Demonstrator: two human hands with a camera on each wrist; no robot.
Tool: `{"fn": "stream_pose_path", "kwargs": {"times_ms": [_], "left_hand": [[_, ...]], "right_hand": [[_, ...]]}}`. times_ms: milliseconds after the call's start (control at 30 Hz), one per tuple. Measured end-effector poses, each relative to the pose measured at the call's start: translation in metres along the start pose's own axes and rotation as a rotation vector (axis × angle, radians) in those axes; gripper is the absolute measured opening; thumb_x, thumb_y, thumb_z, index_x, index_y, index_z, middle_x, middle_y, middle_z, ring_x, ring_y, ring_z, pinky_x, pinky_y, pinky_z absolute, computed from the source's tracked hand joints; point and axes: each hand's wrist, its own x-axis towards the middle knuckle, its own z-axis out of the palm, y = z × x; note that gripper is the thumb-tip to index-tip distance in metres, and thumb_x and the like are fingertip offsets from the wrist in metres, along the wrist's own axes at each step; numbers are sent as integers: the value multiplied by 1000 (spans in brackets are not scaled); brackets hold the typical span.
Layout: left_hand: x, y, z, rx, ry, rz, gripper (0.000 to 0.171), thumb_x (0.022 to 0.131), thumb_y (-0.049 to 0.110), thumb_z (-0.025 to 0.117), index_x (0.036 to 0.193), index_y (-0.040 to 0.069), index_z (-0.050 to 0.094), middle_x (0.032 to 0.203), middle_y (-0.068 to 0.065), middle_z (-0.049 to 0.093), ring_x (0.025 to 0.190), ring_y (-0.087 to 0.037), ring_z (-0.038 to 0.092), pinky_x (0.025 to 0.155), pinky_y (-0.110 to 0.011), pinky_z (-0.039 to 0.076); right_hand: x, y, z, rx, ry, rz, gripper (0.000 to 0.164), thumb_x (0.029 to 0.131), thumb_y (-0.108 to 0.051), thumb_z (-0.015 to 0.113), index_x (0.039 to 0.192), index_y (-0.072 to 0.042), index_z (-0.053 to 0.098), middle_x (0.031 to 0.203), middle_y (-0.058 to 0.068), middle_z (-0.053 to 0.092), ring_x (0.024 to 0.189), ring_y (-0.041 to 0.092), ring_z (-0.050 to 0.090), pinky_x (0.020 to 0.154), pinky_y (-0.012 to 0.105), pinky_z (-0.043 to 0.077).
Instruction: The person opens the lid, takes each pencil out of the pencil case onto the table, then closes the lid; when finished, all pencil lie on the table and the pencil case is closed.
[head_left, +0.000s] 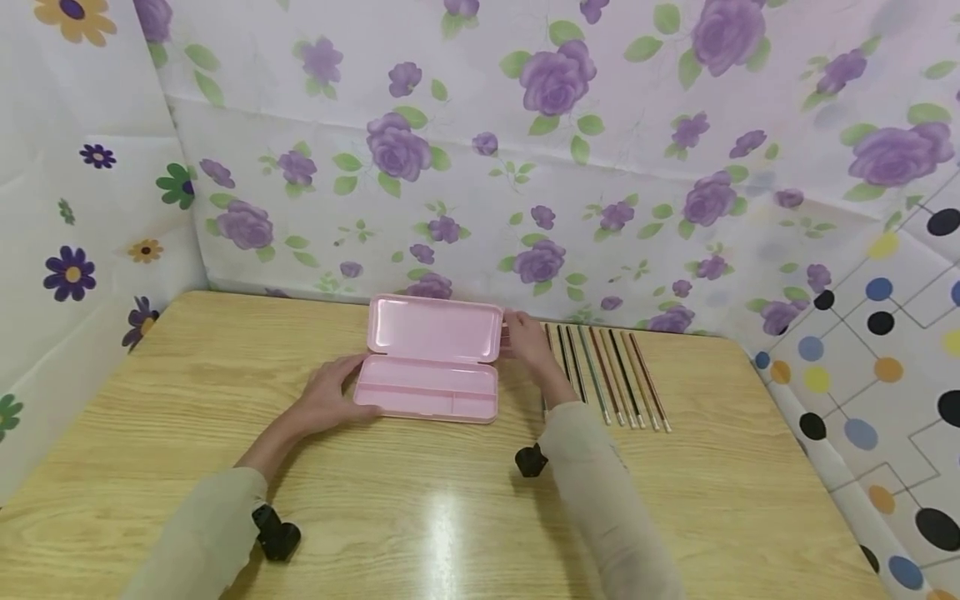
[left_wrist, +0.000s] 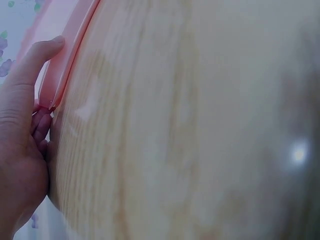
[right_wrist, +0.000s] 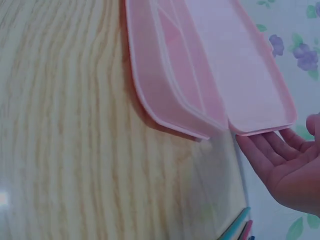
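Note:
A pink pencil case (head_left: 426, 387) lies on the table with its lid (head_left: 437, 328) raised at the back. Its divided compartments hold nothing. My left hand (head_left: 326, 398) grips the left end of the case, thumb over the front edge; in the left wrist view that thumb (left_wrist: 52, 46) lies on the pink wall and the other fingers curl at the corner. At the lid's right end is my right hand (head_left: 531, 343). Its straight fingers (right_wrist: 265, 150) touch the lid's edge from behind in the right wrist view, while the thumb stands apart.
Several pencils (head_left: 617, 379) lie side by side to the right of the case, partly behind my right wrist. Purple-flowered sheeting (head_left: 465, 192) hangs along the table's back edge. Dotted sheeting (head_left: 885, 400) borders the right side. Light glares off the wooden tabletop (head_left: 360, 500).

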Motion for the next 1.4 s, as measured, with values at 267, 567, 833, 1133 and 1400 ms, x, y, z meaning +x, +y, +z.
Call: {"fn": "stream_pose_path", "kwargs": {"times_ms": [267,567,833,1133,1400], "left_hand": [[2,-2,1,-41,15,-4,92,71,39,84,145,4,41,142,-22,42,130,-43,33,103,-62,23],[0,1,2,-116,20,-13,97,70,31,87,142,-10,36,135,-28,47,126,-44,41,104,-56,32],[2,-1,0,-124,23,-4,97,70,27,87,142,-12,35,134,-31,45,125,-45,41,103,-56,34],[1,-1,2,-84,19,0,96,70,30,87,142,-10,36,134,-31,45,122,-44,43,99,-56,37],[1,-3,1,-44,16,14,101,66,31,90,141,-10,36,133,-30,46,122,-45,42,99,-57,35]], "right_hand": [[-12,-9,-12,-58,-161,-90,51,104,-34,44,133,7,51,111,22,61,104,33,61,90,39,51],[-31,3,-29,-206,-338,-177,43,97,-35,59,125,-3,64,126,11,61,118,26,56,101,44,42],[-46,-3,-12,-527,-462,-342,40,90,-35,69,122,-12,69,132,5,59,110,21,59,93,37,46],[-58,9,5,-847,-568,-572,40,97,-22,59,135,-10,57,150,13,37,141,33,27,112,47,22],[-71,16,15,-1091,-518,-745,40,101,-20,53,141,-18,52,152,21,29,139,44,22,110,56,21]]}}
